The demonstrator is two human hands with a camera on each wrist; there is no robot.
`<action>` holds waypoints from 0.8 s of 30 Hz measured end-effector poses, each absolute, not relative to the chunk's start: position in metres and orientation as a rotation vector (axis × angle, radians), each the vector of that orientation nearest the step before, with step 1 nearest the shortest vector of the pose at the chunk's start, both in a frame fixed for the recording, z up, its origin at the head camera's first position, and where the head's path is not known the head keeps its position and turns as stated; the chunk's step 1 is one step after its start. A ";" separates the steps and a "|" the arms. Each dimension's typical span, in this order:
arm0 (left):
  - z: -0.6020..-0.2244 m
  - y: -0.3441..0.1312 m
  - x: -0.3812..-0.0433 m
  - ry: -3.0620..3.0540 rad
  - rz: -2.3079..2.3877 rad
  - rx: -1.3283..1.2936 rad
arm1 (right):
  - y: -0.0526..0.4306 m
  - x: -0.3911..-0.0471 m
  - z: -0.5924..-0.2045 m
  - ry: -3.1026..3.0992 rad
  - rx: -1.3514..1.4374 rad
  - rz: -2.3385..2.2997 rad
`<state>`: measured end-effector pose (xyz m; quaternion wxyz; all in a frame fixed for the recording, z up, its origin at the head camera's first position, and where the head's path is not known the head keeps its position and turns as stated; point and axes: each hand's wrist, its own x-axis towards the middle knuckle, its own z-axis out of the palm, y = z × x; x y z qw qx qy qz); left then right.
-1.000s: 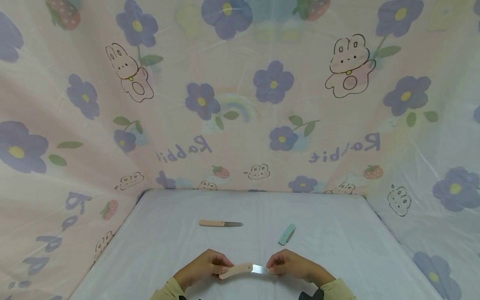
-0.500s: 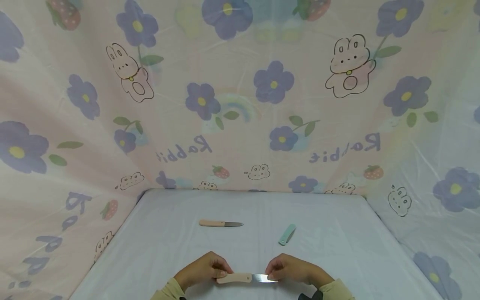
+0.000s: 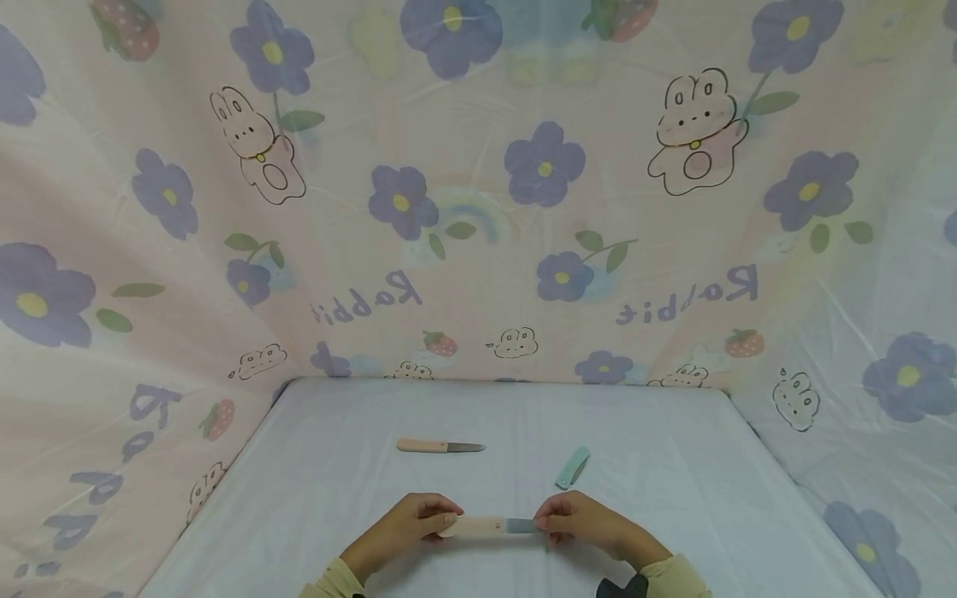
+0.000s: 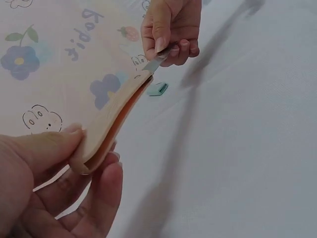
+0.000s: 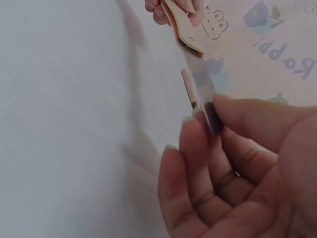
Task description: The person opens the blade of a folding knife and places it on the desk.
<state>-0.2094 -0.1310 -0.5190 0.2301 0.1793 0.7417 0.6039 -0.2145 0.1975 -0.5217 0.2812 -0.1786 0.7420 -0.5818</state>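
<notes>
A folding knife (image 3: 478, 526) with a cream handle is held level between both hands, its blade unfolded toward the right. My left hand (image 3: 414, 523) pinches the butt end of the handle between thumb and fingers. At the other end, my right hand (image 3: 576, 522) pinches the blade (image 5: 202, 74) near its tip, which the fingers hide. The left wrist view shows the long slot along the handle (image 4: 116, 116), facing the table side. Shadows of the arms and knife fall on the white cloth below.
Farther back lie a second cream-handled knife (image 3: 429, 446) with its blade out and a folded mint-green knife (image 3: 573, 468). The white-covered table (image 3: 336, 415) is enclosed by printed curtains (image 3: 478, 249) at the back and sides.
The knife was tilted, then lowered toward me with its blade shining; now both hands have raised it away from me and the blade looks duller. The two other knives have not moved.
</notes>
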 end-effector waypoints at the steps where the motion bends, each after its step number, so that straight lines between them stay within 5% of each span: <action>1: -0.518 -0.131 -0.210 2.039 1.679 0.481 | 0.198 -0.215 -0.521 1.981 -0.467 -1.569; 24: -0.513 -0.149 -0.222 1.910 2.044 0.153 | 0.176 -0.231 -0.513 1.995 -0.265 -1.681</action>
